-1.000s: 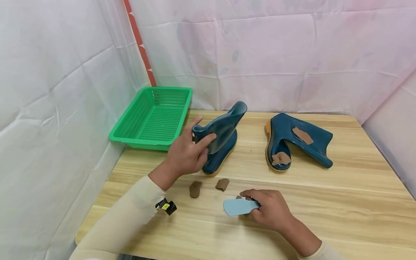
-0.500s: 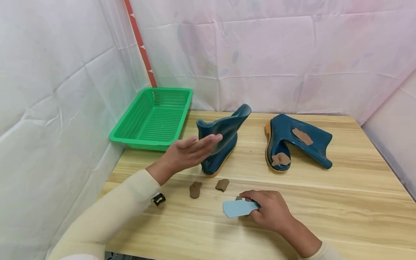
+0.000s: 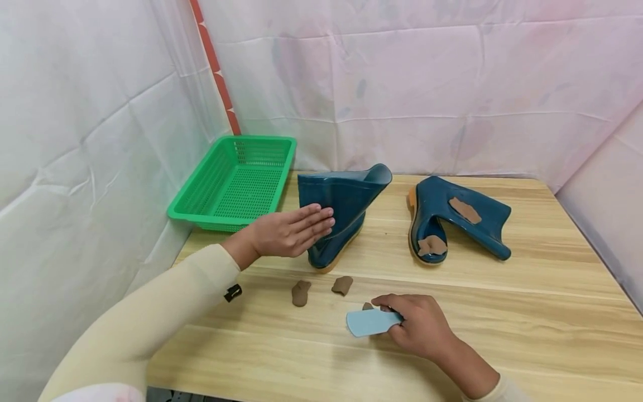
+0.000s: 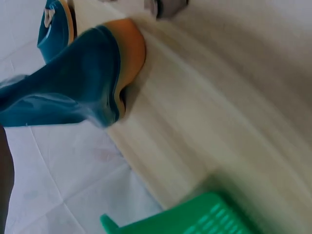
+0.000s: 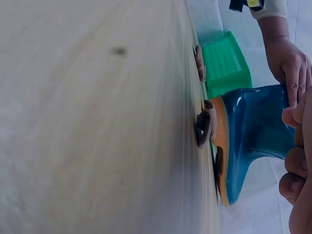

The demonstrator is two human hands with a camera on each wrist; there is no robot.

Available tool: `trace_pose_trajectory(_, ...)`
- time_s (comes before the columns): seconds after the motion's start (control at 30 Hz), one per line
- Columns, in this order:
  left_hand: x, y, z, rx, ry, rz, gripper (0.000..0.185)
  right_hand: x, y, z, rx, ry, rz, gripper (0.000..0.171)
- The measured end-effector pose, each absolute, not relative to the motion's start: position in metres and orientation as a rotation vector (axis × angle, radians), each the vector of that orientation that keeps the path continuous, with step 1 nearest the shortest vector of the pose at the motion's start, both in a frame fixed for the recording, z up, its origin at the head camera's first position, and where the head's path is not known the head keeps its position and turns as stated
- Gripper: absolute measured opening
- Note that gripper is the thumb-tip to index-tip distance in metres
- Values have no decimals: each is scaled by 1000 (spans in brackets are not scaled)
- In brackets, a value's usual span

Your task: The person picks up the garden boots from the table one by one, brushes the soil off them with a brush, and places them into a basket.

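Overlapping the shaft of the blue boot (image 3: 334, 192) in the head view, the left hand (image 3: 288, 230) has straight fingers lying side by side; its grip is released, and exact contact with the shaft cannot be confirmed. The blue boot stands on its orange sole on the wooden table (image 3: 527, 318), near the middle. The right hand (image 3: 414, 324) grasps a light-blue flat tool (image 3: 372, 322), fingers curled around its narrow end; the broad end extends toward the left. A small brown piece (image 3: 368, 306) shows at the tool's far edge, partly covered. Two further brown pieces, a left one (image 3: 301, 293) and a right one (image 3: 342, 285), lie on the table between the boot and the tool. The second boot (image 3: 439, 195) lies on its side at the right, bearing an elongated brown patch (image 3: 464, 210) on the shaft and another brown patch (image 3: 432, 245) on the foot. The green basket (image 3: 230, 224) sits at the far left of the table
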State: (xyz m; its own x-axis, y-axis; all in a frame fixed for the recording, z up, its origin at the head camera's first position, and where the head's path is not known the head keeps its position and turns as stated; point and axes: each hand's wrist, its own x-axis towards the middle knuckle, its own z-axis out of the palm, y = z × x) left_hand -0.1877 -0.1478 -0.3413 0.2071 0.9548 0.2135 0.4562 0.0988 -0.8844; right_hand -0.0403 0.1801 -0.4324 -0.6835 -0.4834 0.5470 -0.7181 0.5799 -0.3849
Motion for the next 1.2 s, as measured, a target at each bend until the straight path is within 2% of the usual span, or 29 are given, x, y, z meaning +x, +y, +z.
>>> trace_pose_trajectory(0.63,-242,-144,-256,-1579,-1246,752,33,-42,177,-436,966,-2442,838,55)
trace_pose_trajectory(1.2,-252,-182,-187,-1582,-1245,827,33,-43,174,-439,991,-2380,855,56)
